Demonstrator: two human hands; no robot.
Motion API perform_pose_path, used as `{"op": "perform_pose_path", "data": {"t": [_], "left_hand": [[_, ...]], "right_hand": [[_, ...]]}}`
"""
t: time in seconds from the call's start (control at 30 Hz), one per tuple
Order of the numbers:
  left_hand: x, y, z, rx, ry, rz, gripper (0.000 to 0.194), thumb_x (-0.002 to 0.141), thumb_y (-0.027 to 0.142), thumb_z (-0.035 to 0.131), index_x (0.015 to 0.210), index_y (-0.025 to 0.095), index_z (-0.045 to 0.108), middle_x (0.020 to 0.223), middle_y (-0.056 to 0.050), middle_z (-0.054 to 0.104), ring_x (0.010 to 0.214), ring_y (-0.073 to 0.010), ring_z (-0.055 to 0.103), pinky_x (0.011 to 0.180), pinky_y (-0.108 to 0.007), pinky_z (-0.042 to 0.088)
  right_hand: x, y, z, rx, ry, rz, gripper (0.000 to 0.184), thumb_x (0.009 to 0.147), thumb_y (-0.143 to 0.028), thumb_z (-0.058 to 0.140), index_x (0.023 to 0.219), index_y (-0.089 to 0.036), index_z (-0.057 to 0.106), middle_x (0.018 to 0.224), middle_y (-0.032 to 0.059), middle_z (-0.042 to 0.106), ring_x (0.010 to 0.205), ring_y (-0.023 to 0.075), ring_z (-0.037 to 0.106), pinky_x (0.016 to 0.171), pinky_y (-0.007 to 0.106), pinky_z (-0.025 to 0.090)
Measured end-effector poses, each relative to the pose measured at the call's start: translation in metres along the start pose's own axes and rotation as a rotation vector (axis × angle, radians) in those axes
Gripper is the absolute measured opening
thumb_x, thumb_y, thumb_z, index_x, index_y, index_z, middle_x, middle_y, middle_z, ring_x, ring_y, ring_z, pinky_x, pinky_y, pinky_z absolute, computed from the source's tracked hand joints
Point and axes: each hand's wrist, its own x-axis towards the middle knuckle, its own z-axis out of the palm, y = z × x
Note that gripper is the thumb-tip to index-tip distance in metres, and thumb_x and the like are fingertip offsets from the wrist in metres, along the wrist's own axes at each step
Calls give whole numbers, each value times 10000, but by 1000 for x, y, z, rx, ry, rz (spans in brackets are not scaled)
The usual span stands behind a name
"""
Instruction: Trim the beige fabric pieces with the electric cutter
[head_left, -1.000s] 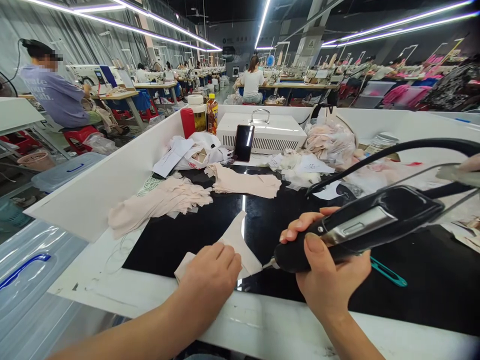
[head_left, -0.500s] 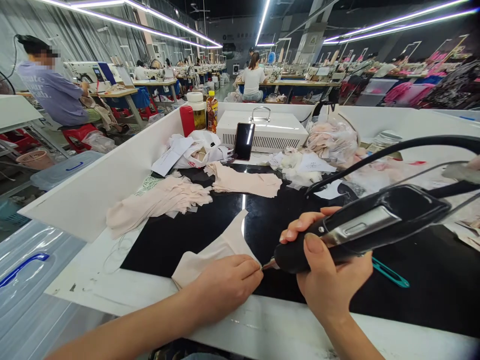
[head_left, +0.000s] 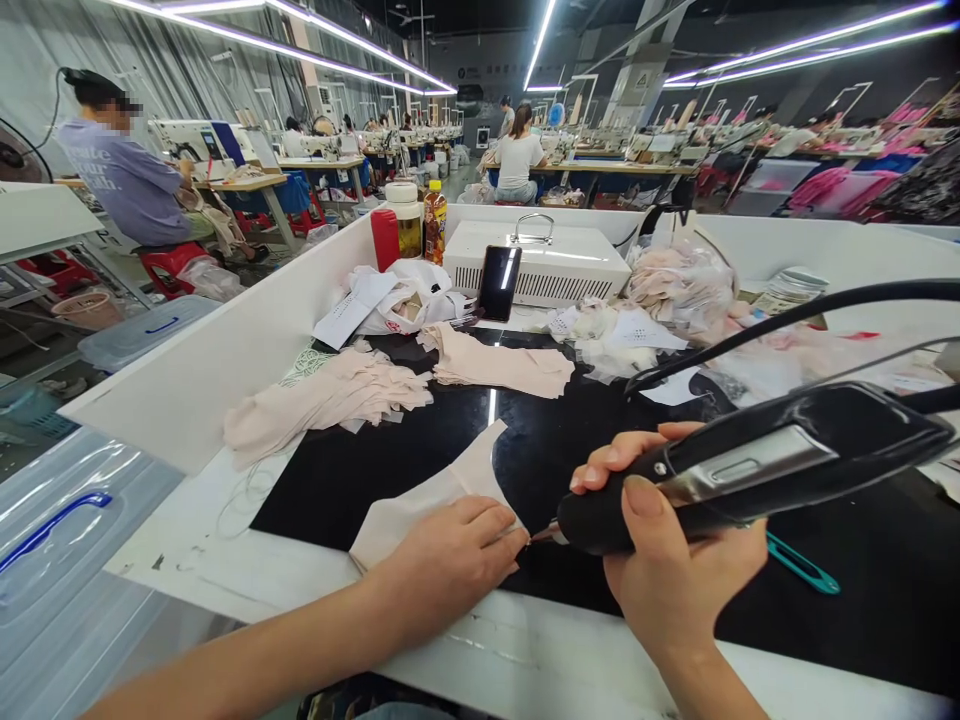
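Note:
My right hand (head_left: 671, 565) is wrapped round a black hand-held cutting tool (head_left: 750, 470) with a thick cable, its metal tip touching the edge of a pale beige fabric piece (head_left: 439, 495). My left hand (head_left: 454, 560) lies on that fabric, fingers curled and pinching its corner right beside the tool tip. The fabric rests on a glossy black work surface (head_left: 570, 420).
Two stacks of beige cut pieces (head_left: 330, 395) (head_left: 499, 365) lie further back. A white box unit (head_left: 536, 265) with a phone (head_left: 499, 283) leaning on it, bottles (head_left: 433, 222), bagged fabric (head_left: 679, 280) and a teal clip (head_left: 802, 565) surround the surface. White walls enclose the bench. Other people sew at distant tables.
My left hand slid right along the fabric, from lying flat on it to pinching its corner at the tool tip. The fabric piece turned and shifted slightly. The right hand kept hold of the tool.

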Motion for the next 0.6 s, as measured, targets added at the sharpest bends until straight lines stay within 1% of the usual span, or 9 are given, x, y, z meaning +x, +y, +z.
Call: {"op": "perform_pose_path", "data": {"t": [0.1, 0.23, 0.4, 0.5, 0.6], "left_hand": [[0, 0, -3, 25, -11, -15, 210, 1161, 212, 514, 1251, 128, 685, 1193, -117, 739, 1130, -245, 718, 997, -360, 638], [-1, 0, -5, 67, -41, -40, 185, 1115, 233, 609, 1271, 167, 684, 1246, -130, 717, 1173, -280, 694, 1017, -414, 630], [-5, 0, 1, 92, -47, -64, 215, 1094, 284, 665, 1292, 201, 683, 1313, -150, 688, 1224, -319, 684, 1098, -529, 604], [-6, 1, 6, 90, -48, -78, 261, 1079, 310, 704, 1321, 215, 680, 1348, -157, 671, 1264, -327, 675, 1118, -544, 596], [-6, 2, 6, 99, -45, -81, 245, 1094, 308, 678, 1323, 220, 684, 1326, -164, 671, 1264, -324, 672, 1130, -565, 585]], "right_hand": [[0, 0, 0, 0, 0, 3, 374, 871, -284, 921, 1152, -258, 675, 856, -29, 714, 661, 150, 688, 635, 314, 628], [0, 0, 0, 10, 4, 4, 381, 857, -274, 928, 1148, -254, 683, 842, -32, 706, 655, 151, 683, 622, 307, 628], [1, -2, 1, 11, 5, 6, 386, 848, -269, 929, 1146, -250, 683, 838, -30, 716, 651, 154, 685, 631, 319, 635], [4, -4, 2, 16, 21, 10, 393, 822, -262, 940, 1122, -240, 687, 817, -33, 719, 635, 151, 680, 611, 305, 635], [9, -4, 5, 24, 50, 16, 405, 789, -248, 945, 1098, -238, 682, 795, -40, 720, 618, 153, 675, 593, 303, 637]]}}
